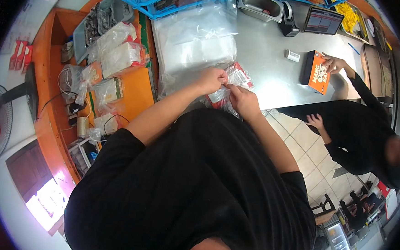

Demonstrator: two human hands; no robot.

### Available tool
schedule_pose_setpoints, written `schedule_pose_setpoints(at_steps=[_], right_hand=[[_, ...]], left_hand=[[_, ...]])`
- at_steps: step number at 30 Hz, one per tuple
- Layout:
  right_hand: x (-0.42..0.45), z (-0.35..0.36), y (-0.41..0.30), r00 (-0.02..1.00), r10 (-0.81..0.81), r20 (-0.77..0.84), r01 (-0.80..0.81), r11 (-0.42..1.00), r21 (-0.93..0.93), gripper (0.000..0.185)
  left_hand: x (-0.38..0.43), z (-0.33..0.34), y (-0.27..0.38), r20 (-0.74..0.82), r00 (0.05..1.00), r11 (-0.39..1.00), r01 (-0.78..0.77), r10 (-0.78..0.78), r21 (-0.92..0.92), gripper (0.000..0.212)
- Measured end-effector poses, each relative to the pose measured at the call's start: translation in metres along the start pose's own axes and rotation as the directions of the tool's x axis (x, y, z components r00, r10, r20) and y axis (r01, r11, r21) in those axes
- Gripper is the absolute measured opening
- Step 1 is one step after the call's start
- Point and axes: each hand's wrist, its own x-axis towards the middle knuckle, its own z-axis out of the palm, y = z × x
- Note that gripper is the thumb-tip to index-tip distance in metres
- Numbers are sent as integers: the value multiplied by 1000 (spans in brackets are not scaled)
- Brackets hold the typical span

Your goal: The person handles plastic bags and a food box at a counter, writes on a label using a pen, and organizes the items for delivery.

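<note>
In the head view, my left hand (213, 80) and my right hand (244, 100) meet at the gathered top of a clear plastic bag (222, 94), pinching it between their fingertips. Inside this bag sits a red and white box (239, 76), near the front edge of the steel table (271, 78). My hands cover part of the bag, so whether it is knotted cannot be told. A stack of clear plastic bags (195, 38) lies flat just beyond my left hand.
At right a co-worker's hand (334, 63) touches an orange box (316, 73). A paper roll (292, 55), a tape dispenser (289, 25), a steel pan (261, 6) and a tablet (323, 21) stand farther back. Bagged boxes (121, 60) fill the orange counter (137, 90) at left.
</note>
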Motion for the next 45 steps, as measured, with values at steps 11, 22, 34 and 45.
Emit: schedule_pose_setpoints(at_steps=[11, 22, 34, 45], right_hand=[[4, -7, 19, 969, -141, 201, 148, 989, -22, 41], [16, -43, 16, 947, 199, 254, -238, 962, 134, 35], [26, -59, 197, 379, 924, -58, -595, 292, 749, 75], [-98, -38, 126, 366, 922, -126, -626, 344, 700, 38]], left_hand=[[5, 17, -8, -29, 993, 974, 109, -117, -197, 10], [1, 2, -14, 141, 978, 901, 199, -156, -386, 9], [-57, 13, 4, -9, 959, 853, -248, 283, 459, 67], [75, -81, 17, -534, 648, 816, -258, 543, 517, 42]])
